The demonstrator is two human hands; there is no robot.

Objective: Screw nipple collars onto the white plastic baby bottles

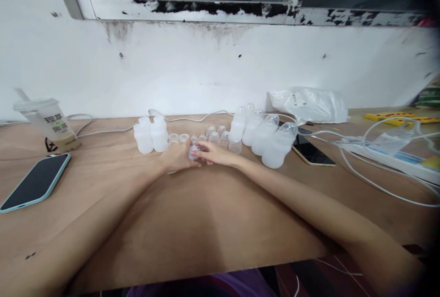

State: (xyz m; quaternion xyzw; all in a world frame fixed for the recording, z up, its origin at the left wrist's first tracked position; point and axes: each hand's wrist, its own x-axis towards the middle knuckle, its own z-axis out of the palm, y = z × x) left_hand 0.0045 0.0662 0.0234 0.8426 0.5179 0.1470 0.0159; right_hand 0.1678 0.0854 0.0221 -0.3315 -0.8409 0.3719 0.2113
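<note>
My left hand point(179, 156) and my right hand point(213, 153) meet over the table, both closed on a small whitish, translucent bottle nipple point(193, 152). A pale rim shows below my left hand; what it belongs to is mostly hidden. Behind my left hand lie white screw rings point(184, 137). More clear nipples point(202, 138) stand just behind the fingers. Several clear dome caps point(224, 138) sit behind and beside my right hand. On the left are two frosted bottles point(159, 134) without caps. To the right stand several frosted bottles point(275, 146) topped with clear caps.
A drink cup point(57, 125) with a straw and a phone point(36, 181) are at the left. At the right lie another phone point(313, 149), a plastic bag point(309, 104), a power strip point(388, 152) and loose white cables point(357, 178). A wall point(192, 72) closes the table's back.
</note>
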